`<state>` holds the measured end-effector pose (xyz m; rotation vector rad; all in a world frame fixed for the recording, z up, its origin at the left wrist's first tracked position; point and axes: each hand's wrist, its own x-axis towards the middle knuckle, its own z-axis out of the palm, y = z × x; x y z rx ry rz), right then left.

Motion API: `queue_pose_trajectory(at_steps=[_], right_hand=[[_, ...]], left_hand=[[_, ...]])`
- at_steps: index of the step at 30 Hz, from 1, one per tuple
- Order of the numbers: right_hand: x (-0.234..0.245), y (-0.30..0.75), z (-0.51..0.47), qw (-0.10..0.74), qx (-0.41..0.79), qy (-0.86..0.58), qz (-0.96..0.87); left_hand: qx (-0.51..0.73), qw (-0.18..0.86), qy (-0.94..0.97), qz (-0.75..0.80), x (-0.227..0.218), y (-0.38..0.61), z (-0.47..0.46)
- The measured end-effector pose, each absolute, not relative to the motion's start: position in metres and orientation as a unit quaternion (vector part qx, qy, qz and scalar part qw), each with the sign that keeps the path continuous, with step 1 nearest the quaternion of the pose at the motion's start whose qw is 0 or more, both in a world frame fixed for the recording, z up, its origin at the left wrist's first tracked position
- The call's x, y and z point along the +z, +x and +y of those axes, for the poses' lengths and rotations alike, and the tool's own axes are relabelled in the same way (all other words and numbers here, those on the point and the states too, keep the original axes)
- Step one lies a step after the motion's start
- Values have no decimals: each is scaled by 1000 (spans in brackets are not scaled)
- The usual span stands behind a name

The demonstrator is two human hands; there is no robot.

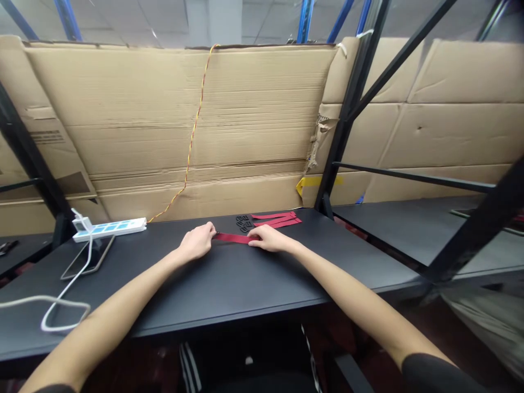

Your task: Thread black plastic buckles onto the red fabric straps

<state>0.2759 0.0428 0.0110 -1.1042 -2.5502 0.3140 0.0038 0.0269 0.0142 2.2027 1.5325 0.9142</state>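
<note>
A flat red strap [231, 238] lies stretched across the black table top [229, 289], running between my two hands. My left hand [197, 242] pinches the strap's left end, where a small dark tip shows at the fingers. My right hand [266, 238] grips the strap's other end and hides that part of it. Just beyond my right hand lie several more red straps [277, 220], side by side. To their left is a small pile of black flat pieces [243, 223], whose exact kind is too small to tell.
A white power strip [109, 229] and a phone or tablet [88, 256] sit at the table's left, with a white cable [61, 311] looping over the table. Cardboard sheets [180, 131] and black metal frame bars [352, 114] stand behind, with a twisted red-yellow wire [194, 131].
</note>
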Motion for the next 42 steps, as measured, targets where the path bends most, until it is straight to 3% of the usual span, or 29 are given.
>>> queue_pose_trajectory(at_steps=[4,20,28,36,42], right_hand=[[11,274,41,174,110,-386,-899],[10,271,40,172,96,-380,-904],[1,241,20,268,-28,-332,-904],[-12,220,22,331,-113,-310,-884],[-10,227,25,343,-111,-276,-891]], left_hand=[[328,98,785,516,16,4,30],[368,213,767,480,19,13,24],[382,356,709,474,11,24,16],[400,343,720,452,5,34,8],[401,340,719,454,8,34,9]])
